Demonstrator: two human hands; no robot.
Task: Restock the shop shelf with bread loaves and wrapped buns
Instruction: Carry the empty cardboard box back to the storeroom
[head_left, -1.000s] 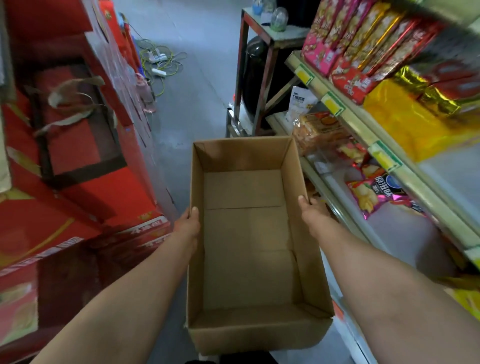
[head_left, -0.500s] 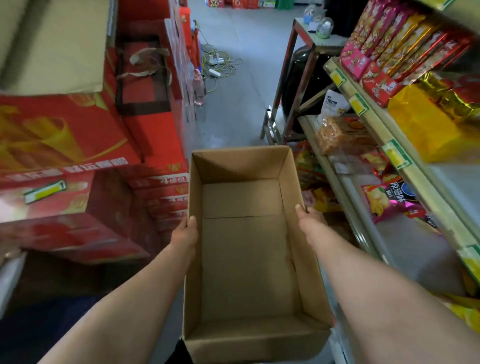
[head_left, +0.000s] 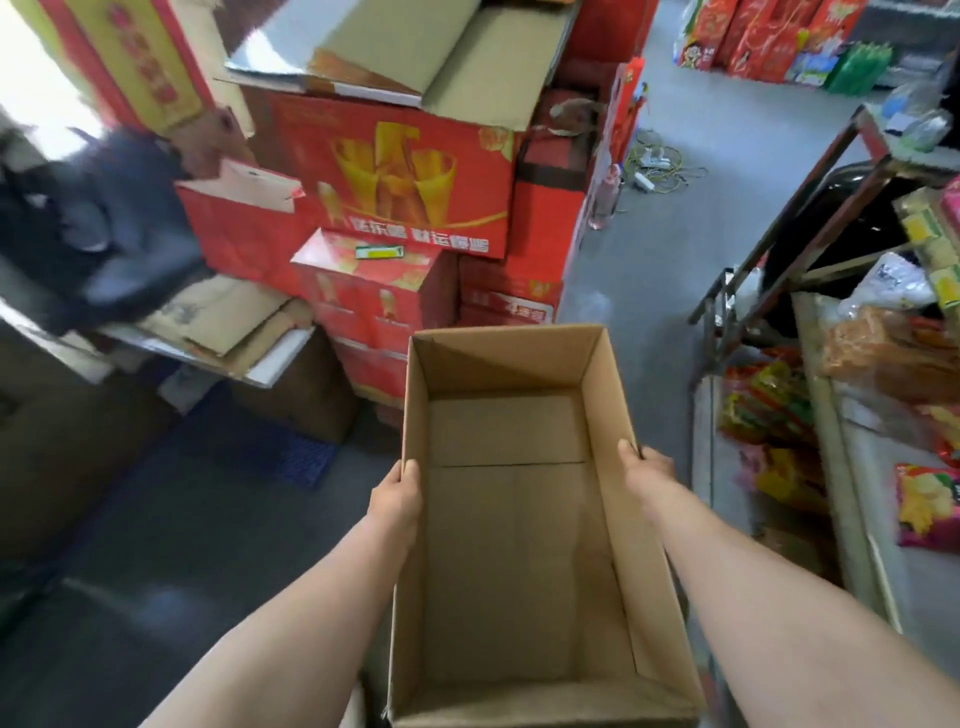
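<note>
I carry an empty brown cardboard box in front of me, open at the top. My left hand grips its left wall, thumb over the rim. My right hand grips the right wall the same way. Nothing lies inside the box. At the right edge a shop shelf carries a bagged bread loaf and snack packets. My fingers outside the box walls are hidden.
Red gift cartons are stacked ahead on the left, with flattened cardboard on top. A person in dark clothes stands at the far left beside a low table. A metal stand and cables lie along the grey aisle.
The view has swung left, away from the shelf toward the red cartons. Both hands keep the same hold on the box. The person at the left has come into sight.
</note>
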